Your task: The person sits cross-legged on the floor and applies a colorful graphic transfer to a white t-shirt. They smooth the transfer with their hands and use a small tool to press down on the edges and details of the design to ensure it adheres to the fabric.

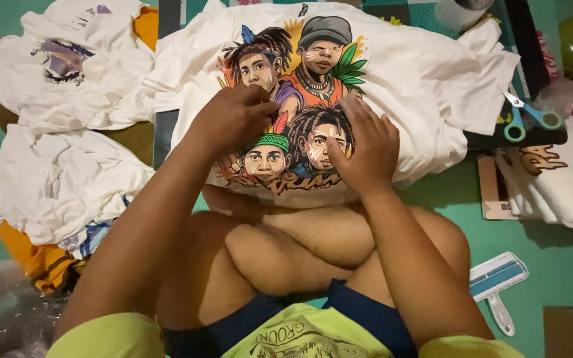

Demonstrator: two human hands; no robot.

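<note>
L hand (233, 119) lies on the white T-shirt (419, 73), fingers curled in and bunched at the tips, pinching at the printed picture (293, 99) near its middle; can't tell if anything thin sits between the fingertips. R hand (363, 149) rests palm-down on the print's right side, fingers spread and nearly flat, gripping nothing, just pressing on the cloth. The shirt is spread over a dark board (164, 132) on the green floor (558, 265), print face-up, its lower edge hanging toward the person's crossed legs (300, 245); both hands sit on the lower half of the print, w/ the picture running up beyond the fingertips. Past the board's left edge: heaps of white shirts (67, 132). By its right edge: blue-green scissors (528, 119), well apart from the R hand. Near the floor's lower right: a lint roller (499, 282).
</note>
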